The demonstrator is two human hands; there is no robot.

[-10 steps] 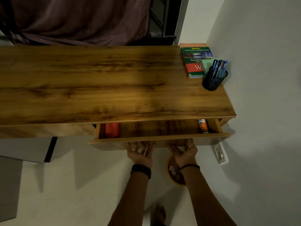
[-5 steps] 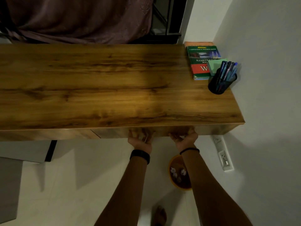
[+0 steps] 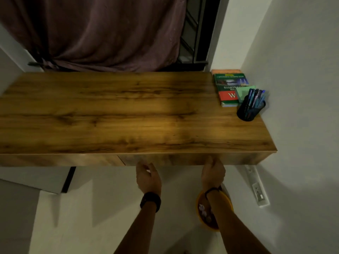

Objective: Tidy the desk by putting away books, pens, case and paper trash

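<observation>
The left hand (image 3: 147, 177) is hovering loose-fingered and empty just under the closed drawer front (image 3: 174, 159), while the right hand (image 3: 212, 173) is pressing open fingertips (image 3: 210, 160), seemingly, against it to seat it flush. Paper trash (image 3: 201, 208) is lying in the bin (image 3: 229, 203) below; books (image 3: 227, 85) and pens (image 3: 254, 97) are sitting tucked far right.

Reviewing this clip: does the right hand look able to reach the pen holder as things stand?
Probably yes: the right hand holds nothing at the drawer front, and bare desk top lies between it and the pen holder.
</observation>
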